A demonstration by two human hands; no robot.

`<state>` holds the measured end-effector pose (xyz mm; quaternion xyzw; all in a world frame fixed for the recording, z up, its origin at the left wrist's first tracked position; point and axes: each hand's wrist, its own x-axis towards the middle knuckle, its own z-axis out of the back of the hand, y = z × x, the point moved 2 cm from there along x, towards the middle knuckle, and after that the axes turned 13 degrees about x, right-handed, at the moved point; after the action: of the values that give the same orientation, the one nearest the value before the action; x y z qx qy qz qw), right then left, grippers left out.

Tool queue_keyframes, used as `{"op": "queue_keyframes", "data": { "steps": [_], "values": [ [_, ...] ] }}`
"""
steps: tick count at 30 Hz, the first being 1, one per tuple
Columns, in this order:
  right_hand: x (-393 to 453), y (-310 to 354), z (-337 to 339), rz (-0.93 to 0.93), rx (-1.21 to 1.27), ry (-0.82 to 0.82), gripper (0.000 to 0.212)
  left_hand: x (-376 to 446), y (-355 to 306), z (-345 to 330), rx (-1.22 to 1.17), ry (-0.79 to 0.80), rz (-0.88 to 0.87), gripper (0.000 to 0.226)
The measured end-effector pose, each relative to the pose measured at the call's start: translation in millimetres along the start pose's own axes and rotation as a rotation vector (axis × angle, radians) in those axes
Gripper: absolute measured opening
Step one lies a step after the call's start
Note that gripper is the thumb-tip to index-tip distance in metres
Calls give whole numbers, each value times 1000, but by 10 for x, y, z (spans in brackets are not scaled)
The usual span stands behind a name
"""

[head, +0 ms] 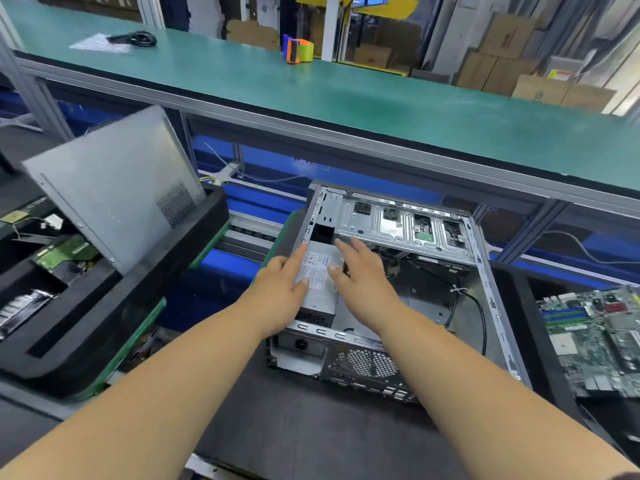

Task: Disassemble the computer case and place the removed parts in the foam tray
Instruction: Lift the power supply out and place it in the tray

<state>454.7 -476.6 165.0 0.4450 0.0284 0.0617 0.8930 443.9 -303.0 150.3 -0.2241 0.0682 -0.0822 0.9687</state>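
The computer case (398, 289) lies open on the dark table, toward its far edge. Both my hands reach inside, my left hand (284, 289) and right hand (363, 282) flat, fingers straight, on the power supply (320, 285) (at the case's left wall). The foam tray (104, 306) sits at the table's left edge.

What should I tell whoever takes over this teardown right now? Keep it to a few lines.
Left hand and right hand: fingers straight, resting on the power supply, not gripping it.
Power supply sits in the near left corner of the open computer case.
Done: side panel is off, leaning in the foam tray on the left.
Left: lift out the power supply and the black cables, then tray them.
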Motion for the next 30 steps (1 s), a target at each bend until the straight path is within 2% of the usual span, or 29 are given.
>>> {"op": "queue_keyframes", "data": {
  "steps": [5,11,30],
  "values": [
    [126,57,-110,63,-349,211,68,0,3,-12,84,-18,11,64],
    [148,19,-94,62,-473,309,70,0,3,-4,85,-19,11,58],
    [45,-171,-4,82,-425,310,69,-40,-24,5,100,-26,60,73]
  ]
}}
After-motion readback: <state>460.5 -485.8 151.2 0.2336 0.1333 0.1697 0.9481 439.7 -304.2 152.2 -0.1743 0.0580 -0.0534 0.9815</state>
